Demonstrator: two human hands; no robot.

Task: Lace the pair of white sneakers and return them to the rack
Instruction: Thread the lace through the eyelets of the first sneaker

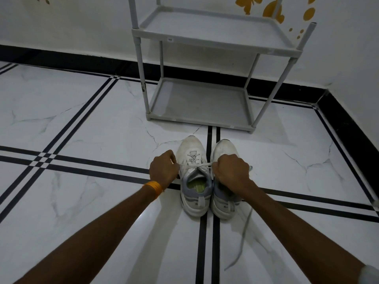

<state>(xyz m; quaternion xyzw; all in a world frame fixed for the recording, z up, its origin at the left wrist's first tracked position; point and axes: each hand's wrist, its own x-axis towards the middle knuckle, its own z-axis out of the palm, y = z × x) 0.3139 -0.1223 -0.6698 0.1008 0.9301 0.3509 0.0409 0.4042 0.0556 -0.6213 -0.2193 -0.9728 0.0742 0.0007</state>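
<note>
Two sneakers (207,181) on floor; left hand (163,170) and right hand (231,172) each grip one lace (202,166).

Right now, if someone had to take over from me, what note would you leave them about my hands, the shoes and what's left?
Left hand and right hand: each closed on one end of the lace of the left sneaker, pulled taut sideways.
Left sneaker: on the floor before the rack, laced up the front, knot not yet tied.
Right sneaker: beside it, partly hidden by the right hand; a loose lace trails on the floor, so it looks unfinished.
Left to do: tie this one, finish the other, put both on the rack.
</note>
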